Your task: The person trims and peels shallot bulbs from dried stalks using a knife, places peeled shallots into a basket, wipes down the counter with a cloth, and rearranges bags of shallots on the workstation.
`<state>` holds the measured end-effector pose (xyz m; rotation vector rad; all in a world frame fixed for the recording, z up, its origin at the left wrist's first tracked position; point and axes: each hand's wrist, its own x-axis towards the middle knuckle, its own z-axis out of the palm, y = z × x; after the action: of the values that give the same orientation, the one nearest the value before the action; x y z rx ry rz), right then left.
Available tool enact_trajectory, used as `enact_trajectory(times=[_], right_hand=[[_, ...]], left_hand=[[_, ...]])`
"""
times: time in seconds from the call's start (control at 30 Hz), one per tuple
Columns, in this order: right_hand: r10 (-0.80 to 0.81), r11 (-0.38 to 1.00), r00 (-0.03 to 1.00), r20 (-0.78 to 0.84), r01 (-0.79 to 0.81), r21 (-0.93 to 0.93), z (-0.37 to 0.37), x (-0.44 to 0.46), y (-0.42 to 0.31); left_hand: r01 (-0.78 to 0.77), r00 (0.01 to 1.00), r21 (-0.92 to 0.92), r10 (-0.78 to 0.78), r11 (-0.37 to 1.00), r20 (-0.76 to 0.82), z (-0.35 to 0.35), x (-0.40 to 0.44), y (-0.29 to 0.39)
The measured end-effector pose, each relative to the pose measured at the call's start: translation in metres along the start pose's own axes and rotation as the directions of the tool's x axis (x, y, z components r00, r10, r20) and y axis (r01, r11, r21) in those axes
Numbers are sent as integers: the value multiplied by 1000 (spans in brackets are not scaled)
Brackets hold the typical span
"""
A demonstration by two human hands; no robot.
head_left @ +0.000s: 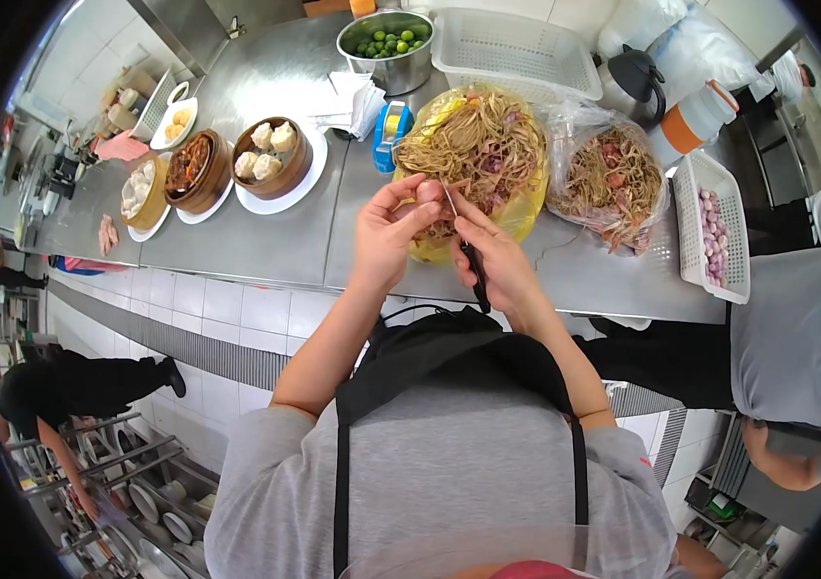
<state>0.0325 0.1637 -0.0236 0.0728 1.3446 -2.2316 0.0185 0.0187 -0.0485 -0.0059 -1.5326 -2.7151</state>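
My left hand [389, 234] pinches a small reddish shallot [430, 191] between thumb and fingers. In my right hand [502, 262] is a small knife with a black handle [476, 276], its thin blade against the shallot. Both hands are over the near edge of an open yellow bag [526, 214] filled with dry, stringy shallot stalks [473, 140]. To the right, a clear plastic bag [659, 198] holds more stalks and reddish bulbs [613, 174]. Peeled shallots [714, 236] lie in a white basket [688, 217] at the counter's right end.
Bamboo steamers with dumplings [271, 154] stand on plates at left. A blue tape dispenser [390, 137], a metal pot of limes [386, 72], a white crate [517, 48] and a dark kettle [630, 87] line the back. People stand at right [796, 347] and bend at left [73, 391].
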Motion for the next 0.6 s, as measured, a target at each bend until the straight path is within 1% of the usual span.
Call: enact_trajectory(times=[0.03, 0.07, 0.1, 0.13, 0.17, 0.2, 0.23, 0.27, 0.33, 0.37, 0.4, 0.47, 0.5, 0.53, 0.57, 0.6], right_hand=[[-7, 1000, 1000, 0, 7, 4, -2, 2, 0], [19, 996, 998, 52, -23, 82, -5, 3, 1], [40, 986, 993, 107, -56, 158, -7, 5, 1], [33, 984, 993, 111, -51, 168, -7, 7, 0], [26, 983, 993, 112, -46, 179, -6, 8, -2], [16, 981, 993, 113, -38, 192, -4, 11, -4], [-17, 979, 997, 79, 1, 202, 1, 14, -5], [-33, 975, 996, 82, 14, 220, 3, 18, -5], [-7, 963, 999, 45, -5, 270, 3, 24, -7], [-20, 960, 999, 43, 7, 279, 4, 26, -8], [-11, 957, 1000, 27, 3, 289, 4, 27, -8], [-6, 954, 1000, 13, 2, 299, 2, 28, -9], [3, 946, 998, 68, -25, 323, -1, 29, -10], [13, 937, 993, 121, -55, 344, -4, 29, -11], [10, 938, 993, 121, -51, 342, -4, 31, -10], [2, 946, 996, 87, -30, 323, -5, 32, -10]], left_hand=[[-82, 996, 28, 81, 996, 26, 2, 1, -2], [-82, 996, 33, 81, 996, 30, 2, 2, -2], [-139, 989, 103, 133, 985, 65, 1, 4, -2], [-199, 978, 172, 183, 965, 104, 0, 7, -1], [-199, 977, 186, 180, 962, 113, -2, 9, -3], [-283, 957, 244, 255, 928, 137, -3, 12, -7], [-364, 930, 300, 326, 882, 170, -4, 15, -9], [-367, 928, 314, 322, 876, 187, -5, 16, -11], [-516, 857, 429, 453, 742, 246, -4, 19, -11], [-564, 825, 449, 497, 693, 270, -5, 20, -13], [-568, 823, 448, 495, 691, 281, -5, 22, -13], [-548, 835, 384, 458, 743, 305, -5, 24, -13], [-554, 831, 380, 462, 741, 310, -7, 27, -12], [-359, 925, 213, 315, 909, 212, -9, 30, -11], [-137, 980, 15, 133, 991, 148, -10, 32, -10], [-140, 979, 13, 137, 990, 150, -8, 33, -9]])
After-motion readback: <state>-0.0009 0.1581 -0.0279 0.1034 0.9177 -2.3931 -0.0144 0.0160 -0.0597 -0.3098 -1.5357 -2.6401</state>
